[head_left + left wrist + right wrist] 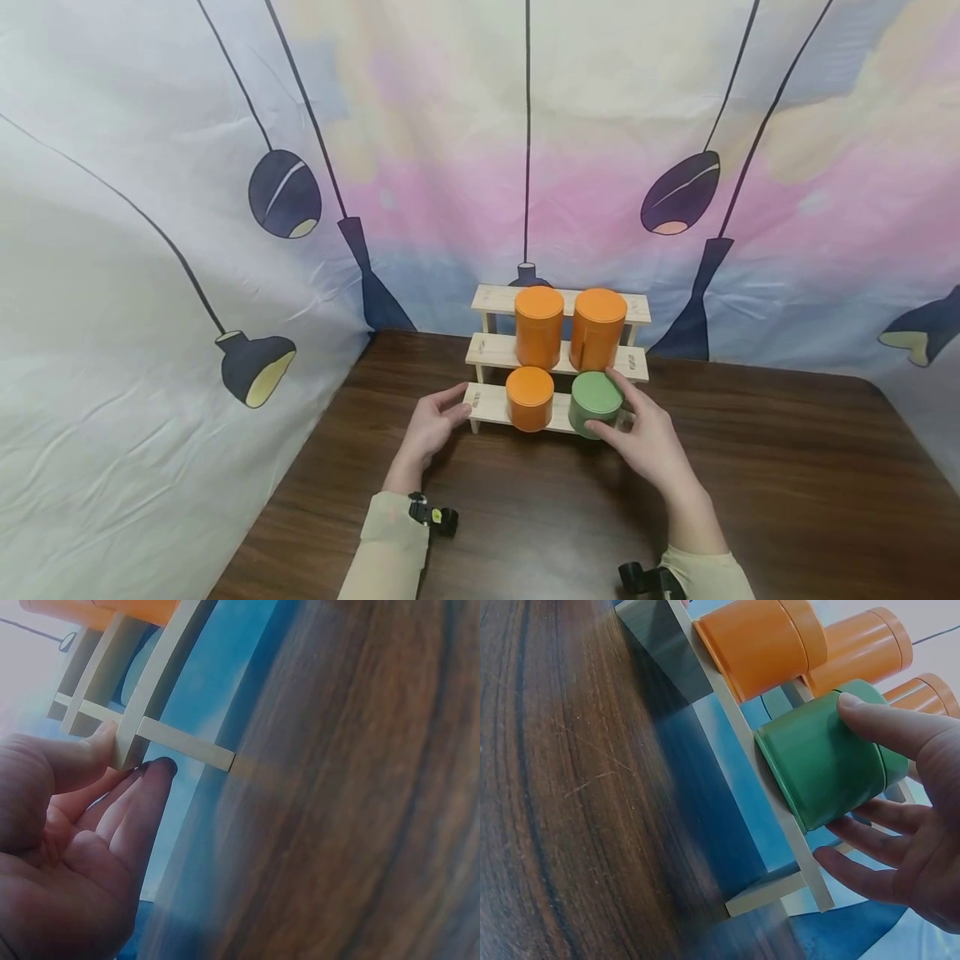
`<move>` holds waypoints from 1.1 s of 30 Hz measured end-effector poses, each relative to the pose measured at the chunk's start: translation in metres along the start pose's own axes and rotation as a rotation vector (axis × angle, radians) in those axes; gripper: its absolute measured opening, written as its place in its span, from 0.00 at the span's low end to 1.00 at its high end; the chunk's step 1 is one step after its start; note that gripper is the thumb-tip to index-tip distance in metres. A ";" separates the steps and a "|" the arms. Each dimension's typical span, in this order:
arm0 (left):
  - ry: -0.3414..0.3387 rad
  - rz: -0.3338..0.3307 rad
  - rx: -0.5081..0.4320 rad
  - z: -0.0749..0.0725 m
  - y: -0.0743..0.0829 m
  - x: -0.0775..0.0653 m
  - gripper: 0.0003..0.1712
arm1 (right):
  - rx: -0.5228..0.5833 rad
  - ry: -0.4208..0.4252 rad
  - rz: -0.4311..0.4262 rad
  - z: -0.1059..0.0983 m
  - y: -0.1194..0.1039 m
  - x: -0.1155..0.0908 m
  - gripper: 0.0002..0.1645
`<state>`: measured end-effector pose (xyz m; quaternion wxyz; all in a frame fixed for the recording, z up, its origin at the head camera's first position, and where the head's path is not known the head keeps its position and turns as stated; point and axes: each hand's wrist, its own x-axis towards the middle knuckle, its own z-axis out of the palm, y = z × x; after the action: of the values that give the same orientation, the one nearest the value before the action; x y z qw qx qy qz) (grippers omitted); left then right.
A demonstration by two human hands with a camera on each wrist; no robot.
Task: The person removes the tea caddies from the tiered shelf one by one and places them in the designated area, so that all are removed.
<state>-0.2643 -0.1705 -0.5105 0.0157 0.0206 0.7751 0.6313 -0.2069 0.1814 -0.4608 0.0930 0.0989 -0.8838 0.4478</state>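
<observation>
A three-tier wooden display stand stands on the table. My left hand pinches the left end of its lowest board; the left wrist view shows the thumb on one face and fingertips on the other. On the right part of that board sits a short green canister with a lid. My right hand holds it, thumb at the near side and fingers around the far side. A short orange canister sits to its left on the same board.
Two taller orange canisters, one on the left and one on the right, stand on the middle tier. A printed cloth hangs behind the dark wooden table and along its left side.
</observation>
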 end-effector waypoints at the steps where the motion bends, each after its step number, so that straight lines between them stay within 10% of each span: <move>1: -0.001 -0.001 -0.003 0.000 0.000 0.000 0.26 | -0.003 0.002 -0.002 0.000 0.000 0.000 0.55; 33: -0.014 -0.018 -0.004 -0.002 -0.003 0.000 0.27 | 0.010 0.007 0.018 0.004 0.002 0.000 0.52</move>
<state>-0.2648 -0.1731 -0.5133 0.0266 0.0180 0.7738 0.6326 -0.2073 0.1795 -0.4650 0.0914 0.0899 -0.8821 0.4533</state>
